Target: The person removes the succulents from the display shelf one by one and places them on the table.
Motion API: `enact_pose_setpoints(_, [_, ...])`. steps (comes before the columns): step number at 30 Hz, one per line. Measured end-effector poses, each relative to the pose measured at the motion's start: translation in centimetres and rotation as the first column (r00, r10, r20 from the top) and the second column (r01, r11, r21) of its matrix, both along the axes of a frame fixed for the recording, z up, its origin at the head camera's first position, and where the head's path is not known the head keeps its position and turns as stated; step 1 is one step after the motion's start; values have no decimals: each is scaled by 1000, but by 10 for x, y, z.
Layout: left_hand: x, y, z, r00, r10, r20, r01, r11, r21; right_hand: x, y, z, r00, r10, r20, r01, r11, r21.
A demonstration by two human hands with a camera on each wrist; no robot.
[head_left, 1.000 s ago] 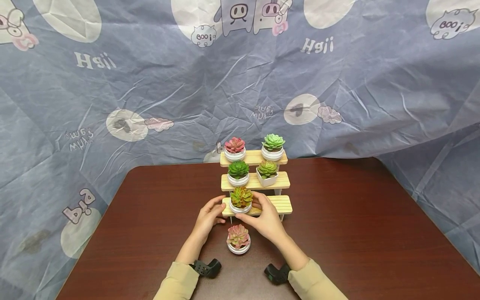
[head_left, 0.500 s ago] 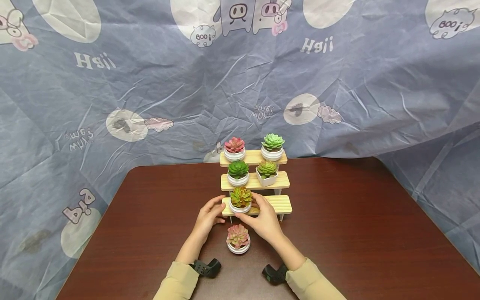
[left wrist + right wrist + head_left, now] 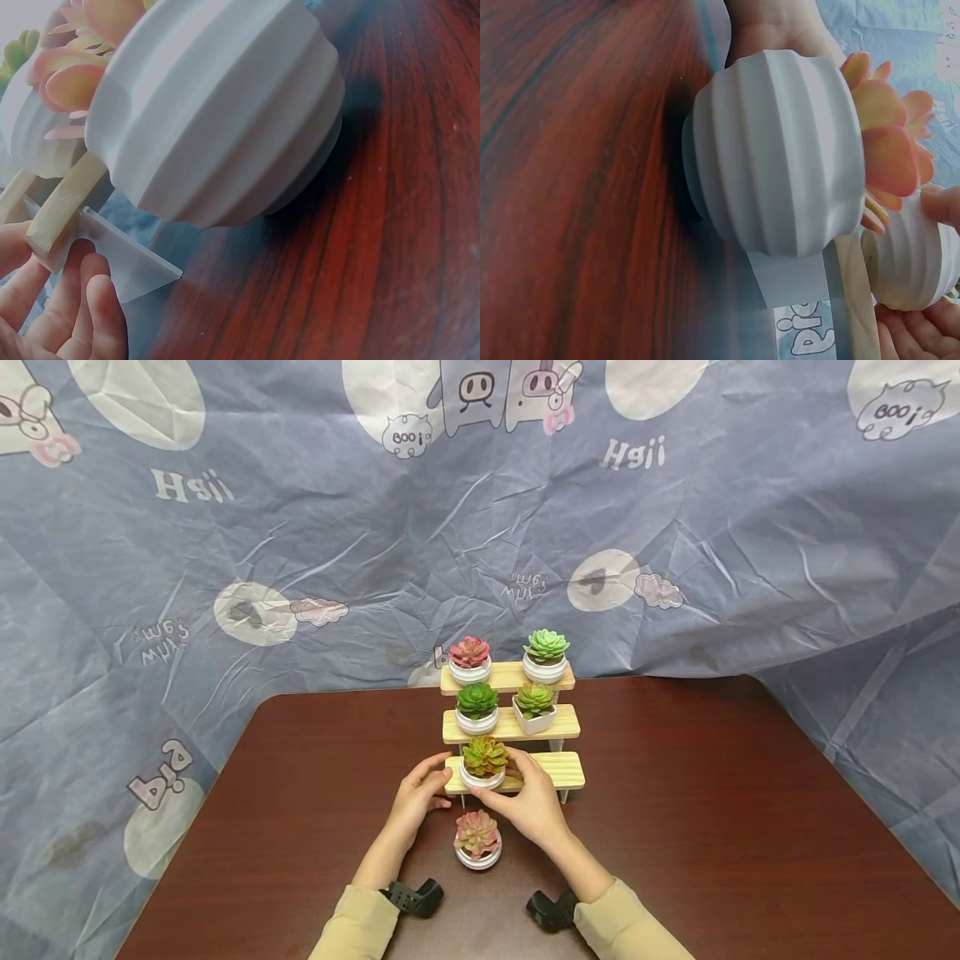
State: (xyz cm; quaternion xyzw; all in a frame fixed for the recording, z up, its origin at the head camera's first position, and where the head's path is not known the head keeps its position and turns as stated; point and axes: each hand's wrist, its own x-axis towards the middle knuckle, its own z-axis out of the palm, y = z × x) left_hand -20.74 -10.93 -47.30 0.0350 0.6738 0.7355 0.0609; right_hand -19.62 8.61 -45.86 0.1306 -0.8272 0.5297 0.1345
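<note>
A three-step wooden plant stand [image 3: 566,768] holds small potted succulents. My left hand [image 3: 418,793] grips the left end of its lowest step; the left wrist view shows fingers [image 3: 105,307] around the wood and the clear leg below. On that step stands a yellow-green succulent [image 3: 483,758] in a round white pot [image 3: 907,259]. My right hand [image 3: 532,797] holds this pot from the right, thumb in front and fingers behind. Between my wrists and the stand, a pink succulent [image 3: 477,835] sits on the table, its ribbed white pot [image 3: 225,112] filling much of both wrist views.
On the middle step are a dark green succulent [image 3: 477,702] and a light green one [image 3: 535,702] in a squarish pot. The top step carries a red succulent [image 3: 470,653] and a pale green one [image 3: 546,647]. A blue printed cloth [image 3: 405,543] hangs behind the brown table [image 3: 675,818].
Both hands keep their places. The yellow-green succulent in my right hand sits very slightly further right on the step.
</note>
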Motion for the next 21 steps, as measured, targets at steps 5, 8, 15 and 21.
enact_pose_setpoints(5, [0,-1,-1,1000,0,0,0,1000,0,2,3,2,1000,19,20,-18,999,-46])
enact_pose_setpoints(8, [-1,-1,-1,1000,2,3,-2,1000,-6,4,4,4,999,28,32,-26,998,-59])
enact_pose_setpoints(15, [-10,-2,-19,1000,22,3,-22,1000,13,7,8,7,997,69,31,-65,992,-105])
enact_pose_setpoints(21, [-14,-2,-29,999,31,-11,-31,999,10,14,14,7,998,69,17,-67,994,-89])
